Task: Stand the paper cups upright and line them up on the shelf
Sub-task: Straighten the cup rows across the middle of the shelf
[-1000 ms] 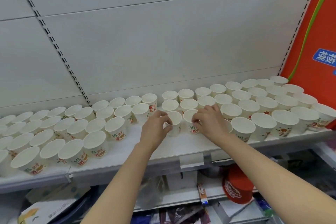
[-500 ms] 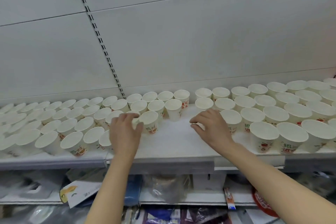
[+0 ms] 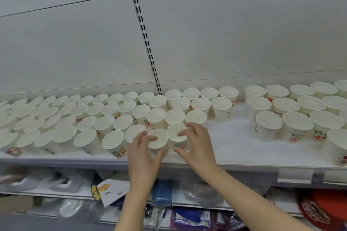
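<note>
**Two front cups join the left block**

To the left of our hands the paper cups stand mouth-up in tight rows running from the back panel to the shelf's front edge, each rim touching or nearly touching its neighbours. We judge that packing is the point: the new cups get pressed against the end of a row so the line stays straight.

Our left hand curls around the front-row cup, thumb on the near side and fingers over the far rim, half closed on the wall. It holds the cup upright and just beside the cup to its left. Our right hand does the same with the next cup, fingertips hooked on the rim and thumb low at the front, so the two held cups sit side by side at the end of the front row. Gripping high by the rim, we think, lets us slide thin paper without crushing it.

Right of our hands the white shelf lies bare for a stretch, then a second block of cups stands upright, well apart from the first. All cups we can see are upright; closing that gap looks like the remaining work.

Behind runs a pale panelled wall with a slotted upright. Below the shelf sits a lower shelf of packaged goods, blurred, with something red at far right.
</note>
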`<act>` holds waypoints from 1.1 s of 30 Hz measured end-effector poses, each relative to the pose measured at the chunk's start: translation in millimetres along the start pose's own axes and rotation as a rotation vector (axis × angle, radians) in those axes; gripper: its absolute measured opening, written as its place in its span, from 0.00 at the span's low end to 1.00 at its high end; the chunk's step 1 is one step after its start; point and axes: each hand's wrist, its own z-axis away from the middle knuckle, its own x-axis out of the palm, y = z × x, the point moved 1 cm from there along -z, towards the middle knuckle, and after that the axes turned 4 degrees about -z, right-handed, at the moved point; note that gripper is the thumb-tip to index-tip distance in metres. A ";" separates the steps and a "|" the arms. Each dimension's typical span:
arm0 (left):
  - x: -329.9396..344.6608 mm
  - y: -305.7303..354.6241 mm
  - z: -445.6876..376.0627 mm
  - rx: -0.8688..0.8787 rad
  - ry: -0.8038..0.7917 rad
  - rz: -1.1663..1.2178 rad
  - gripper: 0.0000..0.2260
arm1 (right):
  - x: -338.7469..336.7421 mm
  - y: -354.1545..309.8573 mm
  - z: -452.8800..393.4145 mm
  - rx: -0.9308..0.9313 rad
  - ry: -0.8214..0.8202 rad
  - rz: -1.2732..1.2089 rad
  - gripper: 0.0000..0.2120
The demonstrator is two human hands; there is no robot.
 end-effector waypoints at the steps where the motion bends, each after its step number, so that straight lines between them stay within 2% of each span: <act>1: -1.1 0.6 0.9 -0.013 -0.001 0.027 0.11 | 2.5 -0.4 0.8 0.018 0.025 -0.019 0.16; 5: -5.9 -1.9 2.6 -0.043 -0.013 0.193 0.06 | -0.3 -1.3 4.5 0.109 0.105 -0.108 0.08; 11: 1.6 9.6 -7.3 -0.091 -0.110 0.502 0.05 | -35.5 -2.3 12.9 0.259 0.194 -0.164 0.07; 15: 19.1 40.2 -8.2 -0.112 -0.211 0.677 0.05 | -71.1 6.1 24.5 0.329 0.266 -0.203 0.08; 22: 65.6 125.6 4.8 -0.053 -0.359 0.723 0.07 | -152.1 37.7 53.8 0.387 0.442 -0.194 0.09; 25: 81.8 160.5 10.1 0.013 -0.404 0.716 0.07 | -191.0 54.3 69.7 0.368 0.515 -0.092 0.09; 33: 111.7 208.2 31.8 0.127 -0.422 0.617 0.07 | -252.3 87.5 96.1 0.309 0.499 0.139 0.08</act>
